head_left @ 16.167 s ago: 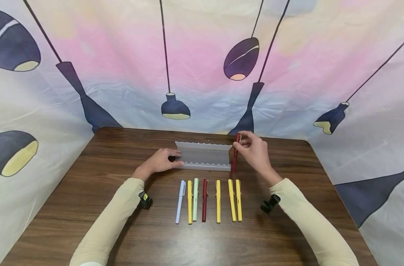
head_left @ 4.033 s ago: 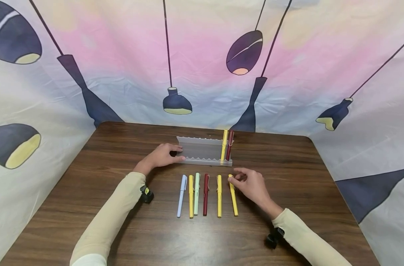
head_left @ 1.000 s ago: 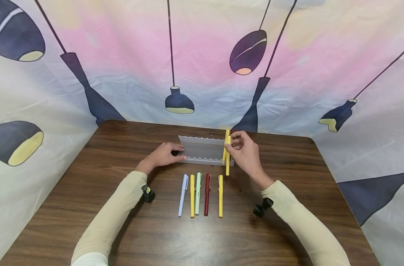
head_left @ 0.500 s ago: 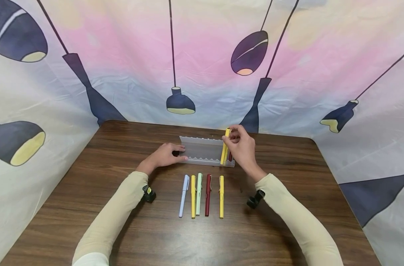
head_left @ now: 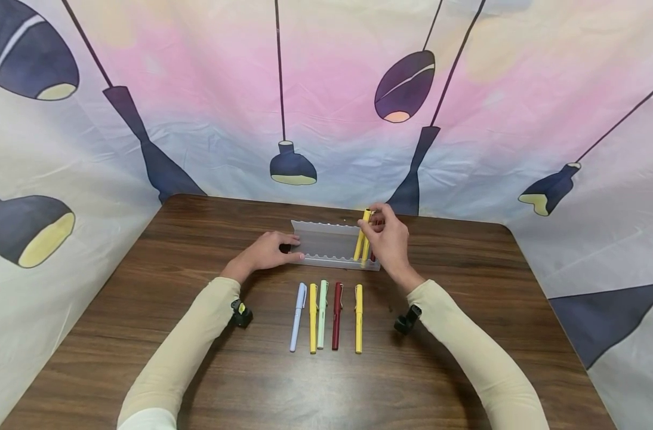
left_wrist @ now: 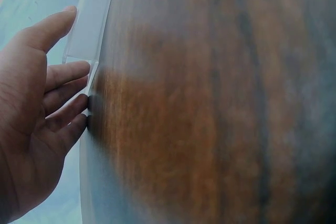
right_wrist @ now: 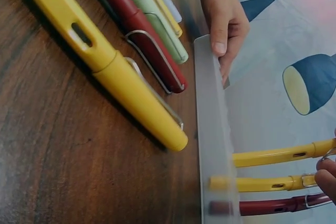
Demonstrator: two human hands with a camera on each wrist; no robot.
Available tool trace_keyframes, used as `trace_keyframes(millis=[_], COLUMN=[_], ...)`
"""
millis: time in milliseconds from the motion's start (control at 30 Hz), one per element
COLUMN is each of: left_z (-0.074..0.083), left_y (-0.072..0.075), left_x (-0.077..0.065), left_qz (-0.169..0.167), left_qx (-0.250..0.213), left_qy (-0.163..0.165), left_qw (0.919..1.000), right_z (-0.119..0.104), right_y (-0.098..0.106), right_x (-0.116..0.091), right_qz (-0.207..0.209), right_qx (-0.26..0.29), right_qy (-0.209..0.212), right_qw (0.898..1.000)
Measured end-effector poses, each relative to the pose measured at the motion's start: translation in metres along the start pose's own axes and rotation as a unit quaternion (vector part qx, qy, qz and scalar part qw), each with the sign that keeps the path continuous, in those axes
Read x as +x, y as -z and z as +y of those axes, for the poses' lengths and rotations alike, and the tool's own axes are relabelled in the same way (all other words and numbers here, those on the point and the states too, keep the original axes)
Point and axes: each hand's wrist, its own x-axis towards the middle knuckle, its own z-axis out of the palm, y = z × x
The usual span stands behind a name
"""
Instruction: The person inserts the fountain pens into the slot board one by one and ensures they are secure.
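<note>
A translucent rack with notched long edges (head_left: 326,239) stands toward the back of the table. My right hand (head_left: 392,239) pinches a yellow pen (right_wrist: 283,156) near its clip, the lower end at the rack's notched front edge. Just right of it, another yellow pen (right_wrist: 252,183) and a dark red pen (right_wrist: 268,206) lean in the rack, partly hidden by my hand in the head view. My left hand (head_left: 264,249) rests at the rack's left end, its thumb on the front edge and its fingers (left_wrist: 68,74) fairly straight against the end.
In front of the rack lie a pale blue pen (head_left: 298,316), a yellow pen (head_left: 313,319), a light green pen (head_left: 322,316), a dark red pen (head_left: 337,316) and a yellow pen (head_left: 359,319) on the wooden table (head_left: 240,382). A printed cloth (head_left: 219,71) hangs behind.
Over the last second, my right hand has brought the yellow pen left and down to the rack, left of the first yellow one. Earlier, it picked this pen off the table. My left hand stays put.
</note>
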Motion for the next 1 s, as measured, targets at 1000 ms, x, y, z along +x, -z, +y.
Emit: trace_keyframes(millis=[1000], left_z=[-0.0034], left_y=[-0.0020], left_x=[0.0022], left_qz=[-0.002], left_qx=[-0.003], left_qy=[0.002], left_qw=[1.0000], right_z=[0.0082], right_y=[-0.0053], right_x=[-0.0011], right_qz=[-0.031], right_qx=[-0.064], right_qy=[0.021], right_qw=[0.997])
